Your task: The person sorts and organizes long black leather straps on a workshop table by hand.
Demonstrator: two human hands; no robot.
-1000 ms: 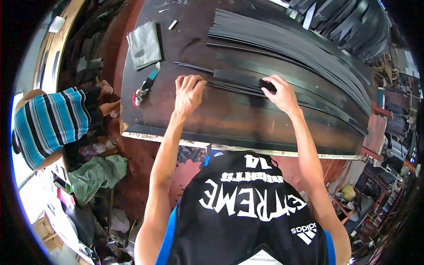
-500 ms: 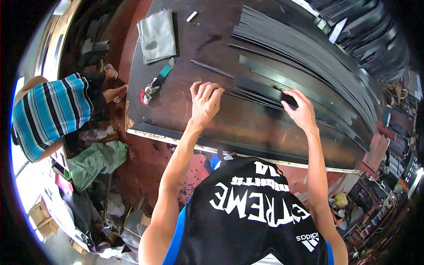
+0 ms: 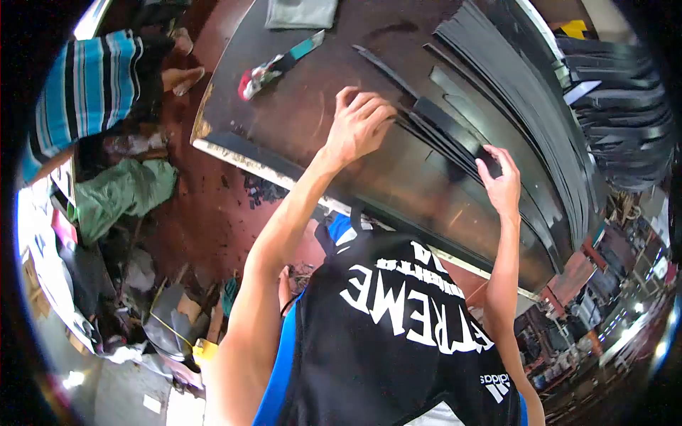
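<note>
Narrow black strips [image 3: 442, 142] lie in a bundle on the dark tabletop [image 3: 298, 121]. At their left end is my left hand [image 3: 359, 128], its fingers curled down over the ends. My right hand [image 3: 503, 181] pinches the bundle farther right between thumb and fingers. A wider black piece [image 3: 447, 122] lies along the far side of the bundle, between my hands. Beyond it are a long single strip [image 3: 387, 69] and a large fanned stack of dark grey strips [image 3: 511, 92].
A teal and red tool [image 3: 280, 65] and a folded grey cloth [image 3: 302, 13] lie at the table's left. Past that edge are a person in a striped top [image 3: 96, 89] and a green bag [image 3: 124, 195]. More black strips [image 3: 618, 106] are piled at far right.
The view has turned, so the table and strips now slant more steeply down to the right. Both hands remain at the bundle, with my left hand nearer to my right.
</note>
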